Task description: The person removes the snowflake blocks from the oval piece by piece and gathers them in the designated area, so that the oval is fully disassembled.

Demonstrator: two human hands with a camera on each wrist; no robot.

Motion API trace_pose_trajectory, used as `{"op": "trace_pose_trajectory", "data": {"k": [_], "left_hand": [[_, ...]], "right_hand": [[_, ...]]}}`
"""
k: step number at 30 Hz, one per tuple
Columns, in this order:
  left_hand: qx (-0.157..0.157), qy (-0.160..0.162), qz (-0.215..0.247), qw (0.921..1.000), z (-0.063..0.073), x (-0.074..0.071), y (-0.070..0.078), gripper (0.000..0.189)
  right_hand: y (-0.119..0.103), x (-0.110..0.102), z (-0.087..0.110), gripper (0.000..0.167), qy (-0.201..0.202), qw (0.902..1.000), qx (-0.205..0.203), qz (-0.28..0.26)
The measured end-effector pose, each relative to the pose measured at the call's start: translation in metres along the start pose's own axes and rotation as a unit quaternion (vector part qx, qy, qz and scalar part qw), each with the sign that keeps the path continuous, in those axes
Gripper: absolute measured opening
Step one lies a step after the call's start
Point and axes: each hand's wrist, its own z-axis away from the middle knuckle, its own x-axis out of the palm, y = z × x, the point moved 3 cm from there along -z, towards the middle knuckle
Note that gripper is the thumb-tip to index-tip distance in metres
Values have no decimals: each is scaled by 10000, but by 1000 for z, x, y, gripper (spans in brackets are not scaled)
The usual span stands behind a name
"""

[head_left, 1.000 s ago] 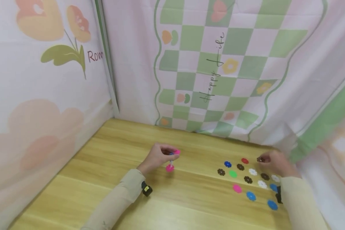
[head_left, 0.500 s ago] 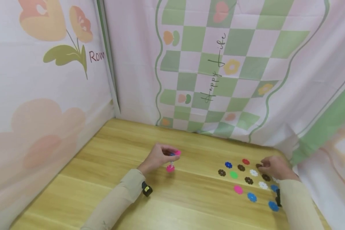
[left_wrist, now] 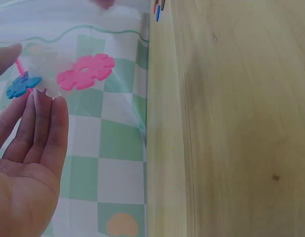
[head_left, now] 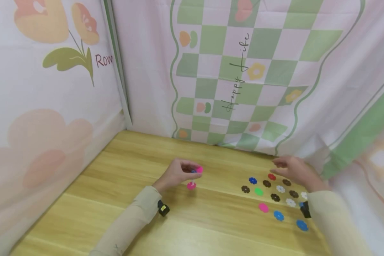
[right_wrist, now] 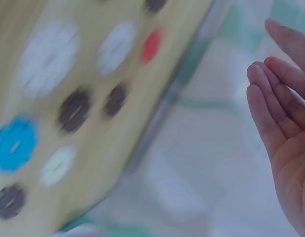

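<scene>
My left hand (head_left: 176, 175) pinches a small chain of joined snowflake discs over the middle of the table. In the left wrist view, the chain shows a pink disc (left_wrist: 86, 72) at its outer end, a whitish disc (left_wrist: 45, 74) in the middle and a blue disc (left_wrist: 23, 85) near the thumb. Another pink piece sits edge-on between thumb and fingers. At the right, my right hand (head_left: 296, 173) hovers with nothing in it, fingers extended, just beyond the loose discs. Closest to it lie a red disc (head_left: 272, 176) and a brown disc (head_left: 286, 182).
Several loose discs lie spread on the wooden table (head_left: 115, 209) at the right, among them green (head_left: 259, 191), pink (head_left: 264, 207), white (head_left: 280, 189) and blue (head_left: 302, 225). A checked curtain (head_left: 230, 89) hangs along the back edge, and a floral cloth (head_left: 51, 142) borders the left side.
My right hand has set the brown disc down among the others, let go, and moved up and to the left. My left hand still holds the chain in nearly the same place.
</scene>
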Motion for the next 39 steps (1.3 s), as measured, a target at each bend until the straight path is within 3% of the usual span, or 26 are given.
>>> {"op": "trace_pose_trajectory", "data": {"k": [4, 8, 14, 18, 24, 33, 36, 39], "left_hand": [[123, -72, -141, 9998, 0, 2, 2, 31], [341, -213, -398, 9984, 1, 5, 6, 33], [865, -428, -894, 9913, 2, 9, 9, 34], [1064, -495, -1171, 9862, 3, 10, 8, 34], [1246, -495, -1241, 9832, 5, 11, 7, 34], [1326, -502, -1381, 9802, 7, 12, 7, 35], [1232, -569, -1194, 9835, 6, 12, 6, 36], [985, -860, -721, 9888, 7, 11, 3, 37]], "right_hand": [[-51, 5, -15, 47, 186, 9973, -654, -273], [-98, 18, -26, 40, 365, 9879, -1438, -462], [-161, 38, -35, 39, -84, 9747, -2058, -865], [-188, 51, -36, 38, -212, 9657, -2388, -994], [-204, 66, -39, 34, -151, 9599, -2489, -1282], [-210, 78, -43, 23, 234, 9508, -2756, -1395], [-210, 78, -43, 21, 259, 9490, -2791, -1443], [-211, 76, -43, 20, 344, 9449, -2890, -1498]]}}
